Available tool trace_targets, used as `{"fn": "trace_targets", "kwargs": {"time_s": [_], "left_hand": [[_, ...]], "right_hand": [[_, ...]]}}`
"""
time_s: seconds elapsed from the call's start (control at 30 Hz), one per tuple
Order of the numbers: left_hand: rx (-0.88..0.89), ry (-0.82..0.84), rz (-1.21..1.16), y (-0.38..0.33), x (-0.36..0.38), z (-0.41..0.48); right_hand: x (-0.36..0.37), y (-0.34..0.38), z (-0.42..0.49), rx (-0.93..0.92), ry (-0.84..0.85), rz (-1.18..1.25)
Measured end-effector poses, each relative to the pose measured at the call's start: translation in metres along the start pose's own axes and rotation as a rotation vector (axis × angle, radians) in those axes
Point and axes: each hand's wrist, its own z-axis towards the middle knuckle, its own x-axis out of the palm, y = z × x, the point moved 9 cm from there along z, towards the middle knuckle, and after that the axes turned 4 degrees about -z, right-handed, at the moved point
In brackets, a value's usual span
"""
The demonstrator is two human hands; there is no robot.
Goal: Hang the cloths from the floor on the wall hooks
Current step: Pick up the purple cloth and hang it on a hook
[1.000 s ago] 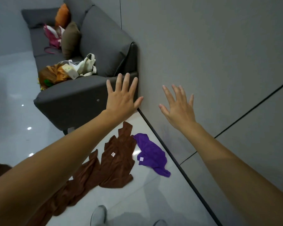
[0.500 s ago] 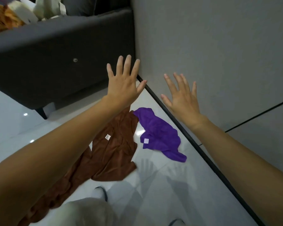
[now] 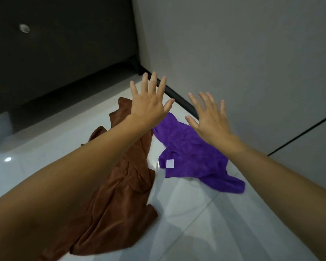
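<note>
Both arms reach out over the floor with the backs of the hands up. The left hand has its fingers straight and spread wide, holding nothing, and it sits above the top end of the brown cloth. The right hand is spread the same way, empty too, above the upper part of the purple cloth. Whether either palm touches the fabric under it cannot be told from here.

The 2 cloths lie crumpled on the white tiled floor. The brown one is long and runs from near the sofa down toward the lower left, partly hidden under the left forearm. The purple one is just beside it on the right, close to the black skirting strip at the foot of the grey wall, and it shows a small white label on its left edge. The dark side of a sofa fills the upper left, with 1 round silver stud on it.
</note>
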Motion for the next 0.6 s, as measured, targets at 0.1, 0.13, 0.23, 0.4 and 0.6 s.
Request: {"fn": "trace_targets", "kwargs": {"time_s": [0.1, 0.13, 0.23, 0.4, 0.6], "left_hand": [[0.027, 0.038, -0.014, -0.016, 0.043, -0.005], [0.036, 0.061, -0.02, -0.022, 0.055, -0.009], [0.05, 0.115, -0.056, -0.034, 0.083, -0.025], [0.053, 0.268, -0.109, -0.04, 0.14, -0.055], [0.156, 0.445, -0.164, -0.056, 0.197, -0.075]], "right_hand": [[0.036, -0.013, -0.01, 0.037, 0.036, -0.005], [0.046, -0.018, -0.015, 0.054, 0.056, -0.006], [0.07, -0.027, -0.029, 0.092, 0.112, -0.014], [0.107, -0.039, -0.052, 0.137, 0.149, 0.032], [0.15, -0.049, -0.064, 0.151, 0.27, -0.006]]}}
